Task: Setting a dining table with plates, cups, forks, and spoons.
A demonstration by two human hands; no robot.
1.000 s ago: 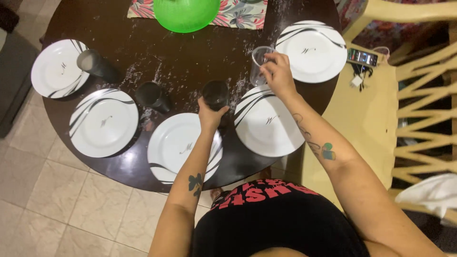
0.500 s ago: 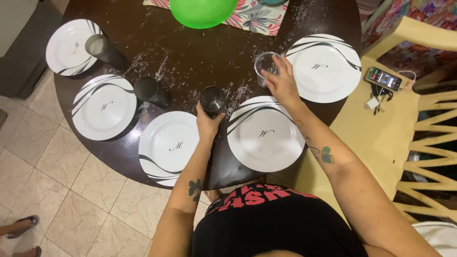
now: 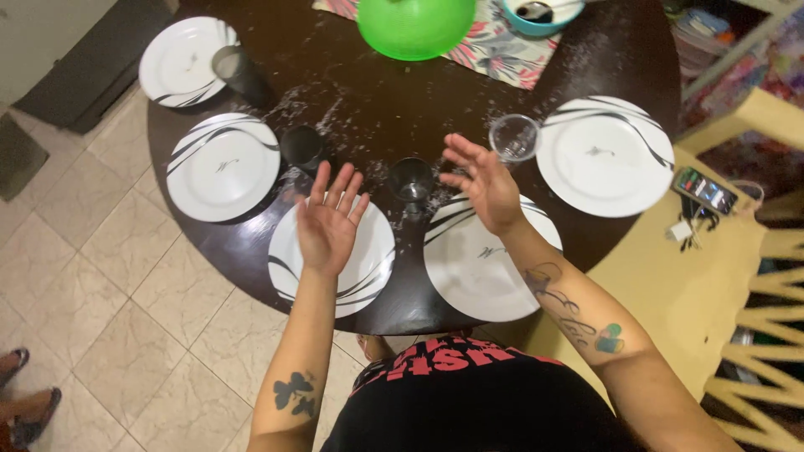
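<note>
My left hand (image 3: 328,223) hovers open, fingers spread, over a white plate with black swirls (image 3: 368,268). My right hand (image 3: 477,182) is open too, above the upper left of another such plate (image 3: 477,276). A dark tumbler (image 3: 410,179) stands on the dark round table (image 3: 368,100) between the two hands, touched by neither. A clear glass (image 3: 514,137) stands just beyond my right fingertips, beside a third plate (image 3: 605,156).
Two more plates (image 3: 223,166) (image 3: 177,62) lie at the left, each with a dark tumbler (image 3: 302,148) (image 3: 237,72) beside it. A green bowl (image 3: 416,25) and a blue bowl (image 3: 540,15) sit on a floral mat. A phone (image 3: 708,191) lies on a yellow chair. Another person's feet (image 3: 21,402) are at bottom left.
Both hands let go of their glasses and drew back, opening. The dark tumbler and the clear glass now stand free on the table. The camera view shifted left.
</note>
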